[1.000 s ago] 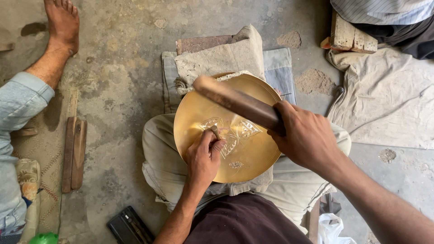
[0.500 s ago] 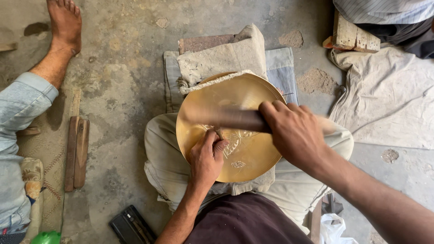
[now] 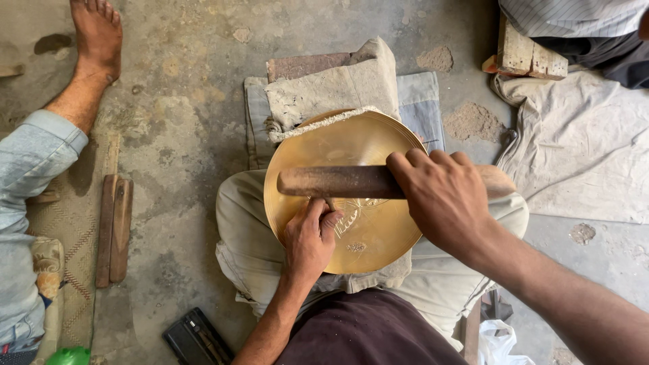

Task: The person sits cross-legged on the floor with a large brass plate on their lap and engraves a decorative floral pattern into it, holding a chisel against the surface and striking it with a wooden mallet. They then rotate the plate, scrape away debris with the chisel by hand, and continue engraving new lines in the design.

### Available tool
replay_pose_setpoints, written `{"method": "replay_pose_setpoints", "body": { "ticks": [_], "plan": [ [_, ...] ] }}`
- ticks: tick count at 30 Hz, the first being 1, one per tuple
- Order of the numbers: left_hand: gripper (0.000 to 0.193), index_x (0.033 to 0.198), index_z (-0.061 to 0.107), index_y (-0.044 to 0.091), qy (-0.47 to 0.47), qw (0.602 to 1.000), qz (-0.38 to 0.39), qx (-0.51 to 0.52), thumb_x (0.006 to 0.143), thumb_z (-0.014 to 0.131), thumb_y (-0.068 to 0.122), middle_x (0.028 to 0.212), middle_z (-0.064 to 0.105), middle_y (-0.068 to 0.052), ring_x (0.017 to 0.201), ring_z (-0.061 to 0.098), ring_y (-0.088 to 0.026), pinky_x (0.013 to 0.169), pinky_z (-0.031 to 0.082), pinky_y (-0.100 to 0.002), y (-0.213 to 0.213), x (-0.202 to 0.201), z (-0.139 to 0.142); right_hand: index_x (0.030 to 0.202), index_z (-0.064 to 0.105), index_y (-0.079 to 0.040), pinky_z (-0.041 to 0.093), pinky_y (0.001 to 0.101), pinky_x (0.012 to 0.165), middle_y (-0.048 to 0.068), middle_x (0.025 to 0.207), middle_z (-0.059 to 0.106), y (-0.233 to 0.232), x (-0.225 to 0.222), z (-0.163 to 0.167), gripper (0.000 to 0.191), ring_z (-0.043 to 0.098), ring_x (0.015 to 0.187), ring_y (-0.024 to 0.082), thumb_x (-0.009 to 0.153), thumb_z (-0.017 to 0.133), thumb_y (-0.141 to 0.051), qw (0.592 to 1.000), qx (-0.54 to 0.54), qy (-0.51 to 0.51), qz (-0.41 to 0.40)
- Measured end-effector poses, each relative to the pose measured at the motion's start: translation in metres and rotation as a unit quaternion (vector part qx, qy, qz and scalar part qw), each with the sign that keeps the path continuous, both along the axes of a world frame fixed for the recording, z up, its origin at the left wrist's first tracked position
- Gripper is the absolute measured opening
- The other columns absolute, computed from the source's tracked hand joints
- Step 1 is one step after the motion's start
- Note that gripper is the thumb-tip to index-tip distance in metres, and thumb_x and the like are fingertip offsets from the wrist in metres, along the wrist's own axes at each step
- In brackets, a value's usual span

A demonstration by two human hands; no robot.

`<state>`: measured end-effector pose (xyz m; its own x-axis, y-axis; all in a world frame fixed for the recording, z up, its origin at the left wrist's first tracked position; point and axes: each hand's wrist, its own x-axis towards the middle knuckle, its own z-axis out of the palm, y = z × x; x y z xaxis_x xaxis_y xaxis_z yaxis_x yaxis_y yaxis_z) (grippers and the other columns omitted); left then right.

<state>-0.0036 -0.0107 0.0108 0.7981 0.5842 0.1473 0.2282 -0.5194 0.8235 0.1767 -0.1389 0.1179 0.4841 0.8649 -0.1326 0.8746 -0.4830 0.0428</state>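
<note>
A round brass plate (image 3: pixel 368 145) rests tilted on my lap, its far edge against a cloth-wrapped block (image 3: pixel 334 91). Engraved lines show near its middle. My left hand (image 3: pixel 309 236) is closed around a thin punch tool whose tip stands on the plate; the tool is mostly hidden by the fingers. My right hand (image 3: pixel 446 196) grips a brown wooden mallet stick (image 3: pixel 331 181), held level across the plate and resting on top of the punch.
Another person's bare foot (image 3: pixel 98 37) and denim-clad leg (image 3: pixel 30 176) lie at the left, beside two wooden sticks (image 3: pixel 115 230). A black case (image 3: pixel 196 338) lies on the concrete floor near my knee. A pale cloth (image 3: pixel 581 149) and wooden block (image 3: pixel 527 54) are at the right.
The wooden stick in my right hand has swung down from a raised, slanted position to level, meeting the punch. My left hand has stayed on the plate.
</note>
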Motion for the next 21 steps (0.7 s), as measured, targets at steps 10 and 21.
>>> {"method": "replay_pose_setpoints", "body": {
  "ticks": [10, 21],
  "plan": [
    [0.021, 0.103, 0.059, 0.003, -0.023, 0.999, -0.002, -0.030, 0.097, 0.069, 0.020, 0.083, 0.064, -0.011, 0.070, 0.068, -0.029, 0.058, 0.052, -0.042, -0.0017, -0.0013, 0.0043, 0.103, 0.055, -0.006, 0.053, 0.0464, 0.064, 0.012, 0.086, 0.066, 0.0006, -0.0054, 0.0034, 0.018, 0.065, 0.071, 0.028, 0.087, 0.063, -0.006, 0.994, 0.065, 0.085, -0.030],
    [0.020, 0.103, 0.057, 0.003, -0.038, 0.998, -0.012, -0.041, 0.100, 0.067, 0.020, 0.087, 0.068, -0.009, 0.074, 0.070, -0.029, 0.061, 0.054, -0.041, 0.0000, -0.0023, 0.0010, 0.107, 0.057, -0.008, 0.053, 0.0457, 0.065, 0.010, 0.084, 0.068, 0.0007, -0.0039, -0.0020, 0.018, 0.066, 0.071, 0.027, 0.090, 0.064, -0.009, 0.998, 0.060, 0.002, -0.007]
  ]
}}
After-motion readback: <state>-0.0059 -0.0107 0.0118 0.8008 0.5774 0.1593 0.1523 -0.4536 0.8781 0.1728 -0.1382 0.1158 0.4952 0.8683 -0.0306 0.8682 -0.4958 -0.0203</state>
